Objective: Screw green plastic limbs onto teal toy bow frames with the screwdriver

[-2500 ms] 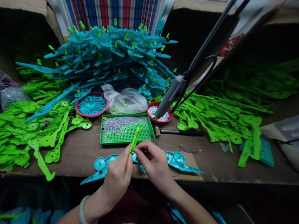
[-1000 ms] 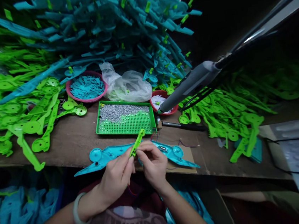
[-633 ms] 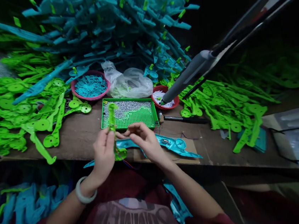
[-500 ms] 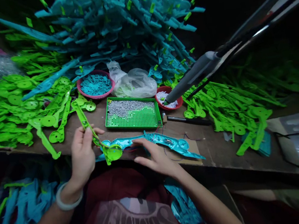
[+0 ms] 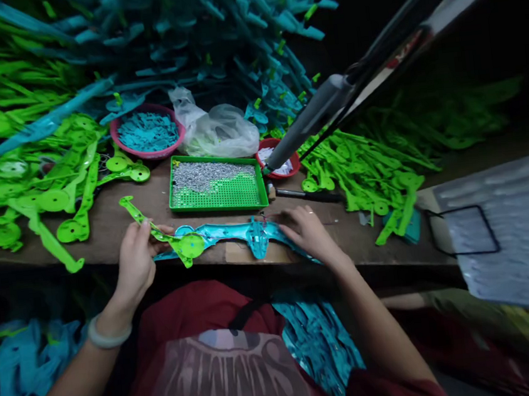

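Observation:
My left hand (image 5: 136,252) pinches a bright green plastic piece (image 5: 190,246), a narrow arm with a round disc at its lower end. This piece overlaps the left end of a blue bow-shaped plastic part (image 5: 223,231), which lies along the table's front edge. Across the blue part's middle sits a short upright blue section (image 5: 257,239). My right hand (image 5: 309,231) is curled over the right limb of the blue part, thumb on the near left side and fingers beyond it. The underside of that grip is hidden.
Behind the blue part stand a green tray (image 5: 218,206) of small metal pieces, a pink bowl (image 5: 151,153) of blue bits and a red bowl (image 5: 295,164) of white pieces. A grey tool (image 5: 306,121) slants down from above. Green parts (image 5: 360,169) are heaped on both sides.
My right hand has gone from the blue part's middle to its right limb. The blue middle section now shows across it, where wires were visible before. The view has shifted slightly.

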`<state>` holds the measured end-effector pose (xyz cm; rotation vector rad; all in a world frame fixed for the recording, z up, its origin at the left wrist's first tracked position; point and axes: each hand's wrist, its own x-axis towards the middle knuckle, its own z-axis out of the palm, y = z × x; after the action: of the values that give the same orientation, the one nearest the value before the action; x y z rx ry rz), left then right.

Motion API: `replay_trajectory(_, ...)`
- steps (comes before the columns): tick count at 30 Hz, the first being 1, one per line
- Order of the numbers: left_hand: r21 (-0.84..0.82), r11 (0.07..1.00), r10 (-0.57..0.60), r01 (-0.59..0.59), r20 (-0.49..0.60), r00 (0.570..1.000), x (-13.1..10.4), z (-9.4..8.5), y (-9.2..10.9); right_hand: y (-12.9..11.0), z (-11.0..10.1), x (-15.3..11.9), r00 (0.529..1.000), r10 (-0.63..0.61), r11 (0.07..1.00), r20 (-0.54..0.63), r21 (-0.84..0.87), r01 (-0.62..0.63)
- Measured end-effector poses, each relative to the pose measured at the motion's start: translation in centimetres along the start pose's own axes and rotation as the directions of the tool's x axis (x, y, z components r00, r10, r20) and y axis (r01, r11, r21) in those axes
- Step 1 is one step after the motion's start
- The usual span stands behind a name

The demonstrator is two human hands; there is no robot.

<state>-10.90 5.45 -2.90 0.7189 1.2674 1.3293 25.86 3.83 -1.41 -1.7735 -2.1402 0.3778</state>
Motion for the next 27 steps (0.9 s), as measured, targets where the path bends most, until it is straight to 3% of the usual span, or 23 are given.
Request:
replay_trajectory(5,0.208,0.977,0.010,-0.046,0.171,0.985,0.0,1.5,-1.5,1.0,-0.6,2.6,0.993,0.016,0.998,0.121,0.055,-0.023)
replay_trajectory(10,0.334,0.940,0.008,-0.065,0.171,0.985,-0.1,1.1,-1.6,1.9,-3.1,3.5,0.977,0.071,0.987,0.202,0.126,-0.098)
replay_trajectory(14,0.372,0.927,0.002,-0.051,0.131,0.991,-0.2,1.5,-1.2,3.3,-6.2,4.2,0.970,0.081,0.986,0.230,0.122,-0.112)
replay_trajectory(18,0.424,0.905,0.000,-0.039,0.092,0.996,-0.2,1.8,-1.2,4.7,-9.8,4.9,0.925,0.061,0.996,0.376,0.040,-0.081)
replay_trajectory(20,0.452,0.892,-0.003,-0.034,0.082,0.997,-0.1,1.8,-1.4,5.6,-12.2,4.6,0.902,0.061,0.998,0.427,-0.040,-0.049)
replay_trajectory(23,0.467,0.883,0.004,-0.043,0.084,0.996,0.0,1.7,-1.7,7.7,-17.0,3.4,0.835,0.121,0.993,0.537,-0.059,-0.107)
replay_trajectory(24,0.467,0.883,0.010,-0.050,0.088,0.996,0.0,1.7,-1.8,8.4,-18.5,2.9,0.832,0.140,0.990,0.537,-0.055,-0.131)
replay_trajectory(25,0.464,0.884,0.015,-0.056,0.092,0.996,-0.1,1.7,-1.9,8.9,-19.7,2.4,0.874,0.125,0.992,0.469,-0.049,-0.115)
replay_trajectory(27,0.433,0.900,0.019,-0.058,0.093,0.995,-0.1,1.7,-1.9,8.7,-20.7,1.8,0.984,-0.030,0.999,0.175,0.024,0.026)
